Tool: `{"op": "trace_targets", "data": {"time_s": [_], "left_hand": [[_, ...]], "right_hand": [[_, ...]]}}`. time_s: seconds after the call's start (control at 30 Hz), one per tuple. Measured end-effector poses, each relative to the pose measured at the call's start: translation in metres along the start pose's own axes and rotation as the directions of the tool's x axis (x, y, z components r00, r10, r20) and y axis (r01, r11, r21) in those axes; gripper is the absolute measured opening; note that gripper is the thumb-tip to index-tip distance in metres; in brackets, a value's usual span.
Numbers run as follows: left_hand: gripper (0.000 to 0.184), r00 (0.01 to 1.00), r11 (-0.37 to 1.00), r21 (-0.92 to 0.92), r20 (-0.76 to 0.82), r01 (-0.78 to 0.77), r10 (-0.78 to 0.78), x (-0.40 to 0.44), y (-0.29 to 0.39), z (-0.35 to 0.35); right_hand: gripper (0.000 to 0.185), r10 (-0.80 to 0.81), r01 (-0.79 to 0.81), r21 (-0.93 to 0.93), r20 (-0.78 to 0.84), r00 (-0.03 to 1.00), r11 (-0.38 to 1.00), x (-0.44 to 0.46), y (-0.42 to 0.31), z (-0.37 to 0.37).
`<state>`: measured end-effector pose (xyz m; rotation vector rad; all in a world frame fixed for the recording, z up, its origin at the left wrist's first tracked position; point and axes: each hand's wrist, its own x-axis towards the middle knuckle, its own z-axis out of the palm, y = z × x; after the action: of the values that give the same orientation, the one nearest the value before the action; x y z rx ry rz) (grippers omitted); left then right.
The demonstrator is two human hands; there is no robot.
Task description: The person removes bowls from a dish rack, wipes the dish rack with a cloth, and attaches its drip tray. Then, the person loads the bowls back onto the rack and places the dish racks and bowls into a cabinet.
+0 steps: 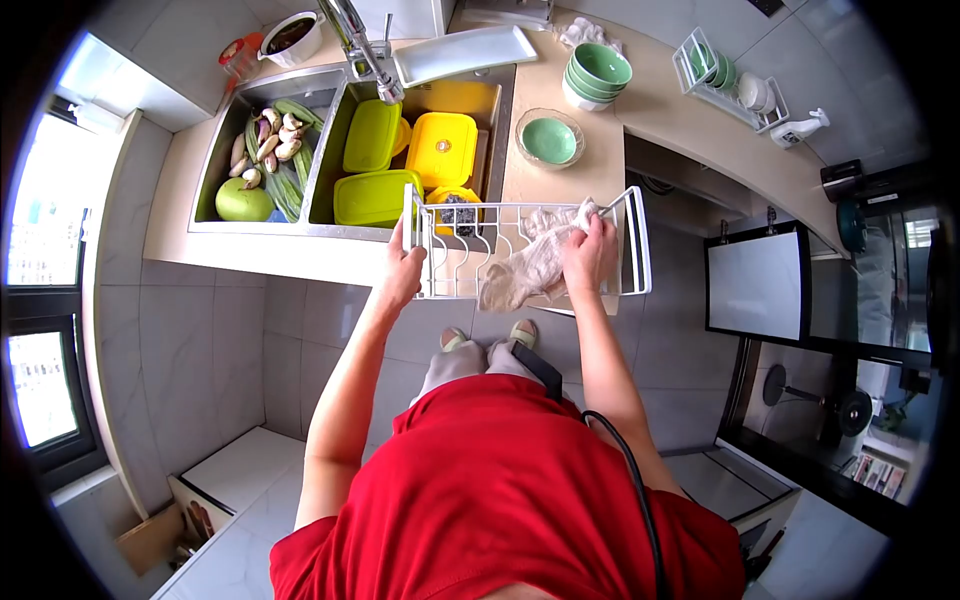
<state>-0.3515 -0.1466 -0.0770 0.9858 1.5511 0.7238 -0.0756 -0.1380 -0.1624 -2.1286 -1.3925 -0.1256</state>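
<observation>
A white wire dish rack [465, 290] is held up in front of the counter's edge. My left hand [402, 268] grips its left end, fingers wrapped around the frame. At the rack's right part, my right hand [590, 258] is closed on a crumpled pale cloth [525, 272], which hangs over the wires. Behind the rack a small green bowl [549, 141] sits inside a clear glass bowl [580, 150] on the counter. Farther back stands a stack of green bowls [600, 68].
Left of the rack, the double sink [322, 160] holds vegetables, a green melon [244, 200] and yellow and green lidded containers [442, 148]. Behind it are a faucet [362, 55] and a white tray [466, 54]. A smaller rack [725, 85] and a spray bottle [800, 128] stand right.
</observation>
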Motion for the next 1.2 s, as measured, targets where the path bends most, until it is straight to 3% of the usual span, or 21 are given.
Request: {"op": "trace_targets", "data": {"time_s": [0.1,0.23,0.33,0.43,0.5,0.53,0.67,0.77,0.83,0.97,1.03,1.1,1.2], "left_hand": [[0.07,0.999,0.997,-0.073,0.032,0.015,-0.012,-0.001,-0.001,-0.001],[0.071,0.998,0.998,-0.056,0.053,-0.026,0.029,-0.005,0.002,0.001],[0.069,0.998,0.997,-0.079,0.057,-0.006,0.01,-0.001,-0.004,0.001],[0.069,0.997,0.981,-0.189,0.067,0.043,-0.031,0.0,-0.004,0.004],[0.069,1.0,0.988,-0.151,0.029,0.007,-0.002,-0.001,-0.001,0.006],[0.07,1.0,0.993,-0.119,0.014,-0.004,0.006,0.0,-0.001,0.006],[0.071,0.999,0.996,-0.084,0.044,-0.007,0.011,-0.003,0.001,0.006],[0.064,0.999,0.997,-0.075,0.036,-0.017,0.02,-0.004,0.001,0.006],[0.072,0.999,0.998,-0.059,0.042,-0.015,0.018,-0.006,0.003,0.01],[0.07,0.999,0.982,-0.188,0.05,0.009,0.0,-0.004,0.007,0.01],[0.07,0.999,0.984,-0.176,0.036,0.008,-0.002,-0.002,0.004,0.01],[0.069,1.0,0.987,-0.159,0.025,0.012,-0.008,-0.001,0.004,0.01],[0.069,0.999,0.995,-0.103,0.035,0.01,-0.006,-0.003,0.006,0.012]], "right_hand": [[0.031,0.059,-0.059,-0.003,0.055,0.997,0.998,0.005,-0.004,0.001],[0.03,-0.03,0.026,0.017,0.242,0.97,1.0,0.007,-0.032,-0.007],[0.029,-0.153,0.136,0.076,0.295,0.943,0.988,-0.007,-0.062,-0.013],[0.033,-0.237,0.216,0.111,0.248,0.939,0.97,-0.006,-0.054,-0.009],[0.033,-0.195,0.179,0.096,0.204,0.959,0.979,0.0,-0.041,-0.014],[0.033,-0.151,0.146,0.049,0.106,0.983,0.988,0.006,-0.033,-0.016],[0.032,-0.081,0.081,0.004,0.09,0.993,0.997,0.016,-0.019,-0.012],[0.032,-0.06,0.044,0.09,0.187,0.98,0.995,0.013,-0.04,-0.006],[0.033,-0.31,0.266,0.191,0.259,0.915,0.945,-0.001,-0.068,-0.008],[0.034,-0.371,0.325,0.209,0.246,0.895,0.922,-0.008,-0.074,-0.013],[0.032,-0.191,0.185,0.146,0.027,0.981,0.972,0.0,-0.054,-0.018],[0.034,0.119,-0.125,0.037,0.134,0.984,0.991,0.011,-0.024,-0.011],[0.033,0.08,-0.079,-0.005,0.115,0.99,0.997,0.013,-0.006,0.004]]}}
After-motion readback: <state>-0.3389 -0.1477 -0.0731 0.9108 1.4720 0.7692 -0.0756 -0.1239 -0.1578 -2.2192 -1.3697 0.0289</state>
